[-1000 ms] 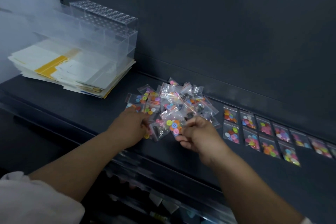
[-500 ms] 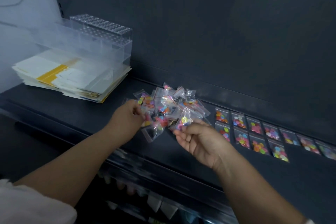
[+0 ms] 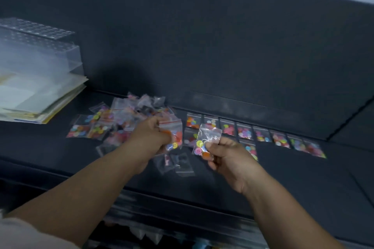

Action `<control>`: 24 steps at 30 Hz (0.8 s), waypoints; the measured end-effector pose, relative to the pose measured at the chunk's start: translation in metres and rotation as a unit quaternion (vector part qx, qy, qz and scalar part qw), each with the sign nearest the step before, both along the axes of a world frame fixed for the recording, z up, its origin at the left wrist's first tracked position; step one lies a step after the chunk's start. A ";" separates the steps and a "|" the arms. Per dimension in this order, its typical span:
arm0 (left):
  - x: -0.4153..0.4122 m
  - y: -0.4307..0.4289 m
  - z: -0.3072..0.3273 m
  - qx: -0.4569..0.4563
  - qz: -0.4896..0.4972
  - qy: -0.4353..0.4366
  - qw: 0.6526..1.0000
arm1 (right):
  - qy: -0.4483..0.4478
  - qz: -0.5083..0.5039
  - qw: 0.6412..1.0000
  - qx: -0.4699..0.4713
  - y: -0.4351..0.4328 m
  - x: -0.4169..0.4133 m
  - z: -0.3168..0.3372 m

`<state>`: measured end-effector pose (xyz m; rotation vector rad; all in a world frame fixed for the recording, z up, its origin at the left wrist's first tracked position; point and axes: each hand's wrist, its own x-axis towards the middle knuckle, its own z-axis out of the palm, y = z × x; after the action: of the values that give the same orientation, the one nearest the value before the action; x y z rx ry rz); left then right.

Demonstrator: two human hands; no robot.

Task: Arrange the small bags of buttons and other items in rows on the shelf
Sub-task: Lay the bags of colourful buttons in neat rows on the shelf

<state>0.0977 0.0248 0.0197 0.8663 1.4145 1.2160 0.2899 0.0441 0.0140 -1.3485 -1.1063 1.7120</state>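
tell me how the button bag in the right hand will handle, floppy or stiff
Probably floppy: the clear bag pinched by the right hand looks crinkled and slack up top. Likely light but bottom-heavy, since its buttons have pooled at the lower end. The glossy film may slip in a loose pinch.

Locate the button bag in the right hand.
Head view, right of centre: the button bag is pinched in the right hand, held by the left end of the neat rows, beside the left hand gripping another bag.
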 end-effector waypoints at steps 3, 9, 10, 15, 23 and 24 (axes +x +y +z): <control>0.034 0.010 -0.001 -0.014 -0.025 -0.002 1.000 | -0.034 -0.032 0.999 0.015 0.004 0.044 -0.002; 0.085 0.026 0.001 -0.031 -0.053 -0.007 0.998 | -0.124 -0.101 0.987 0.034 0.018 0.128 -0.010; 0.092 0.027 0.001 -0.031 -0.055 -0.004 0.998 | -0.145 -0.109 0.983 0.037 0.021 0.139 -0.012; 0.118 0.033 0.000 -0.028 -0.061 0.018 0.998 | -0.207 -0.121 0.970 0.043 0.043 0.166 -0.025; 0.143 0.041 -0.008 -0.030 -0.054 0.020 0.998 | -0.504 -0.028 0.823 0.261 0.056 0.183 -0.038; 0.146 0.042 -0.008 -0.031 -0.054 0.017 0.998 | -0.509 -0.008 0.807 0.299 0.055 0.185 -0.040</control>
<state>0.2433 0.0665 0.0113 0.9122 1.4082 1.0747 0.4752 0.0995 -0.0263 -1.8112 -1.9642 0.3811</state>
